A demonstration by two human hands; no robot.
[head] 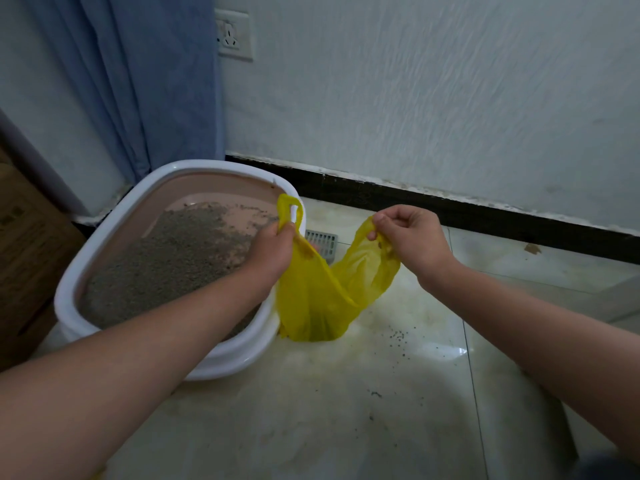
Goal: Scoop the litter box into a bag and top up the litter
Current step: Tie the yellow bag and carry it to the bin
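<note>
Where bag (322, 299) sags, scoop (322, 241) hides partly.

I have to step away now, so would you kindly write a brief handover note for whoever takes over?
Left hand and right hand each pinch a handle of the yellow bag, holding it open beside the litter box.
Scoop lies on the floor behind the bag.
Done: bag opened.
Left: scoop the litter into the bag, top up. Stray grains on the floor.

One head-worn camera looks forward and steeply down, close over the floor (346, 410), facing the wall (415, 98) ahead.
</note>
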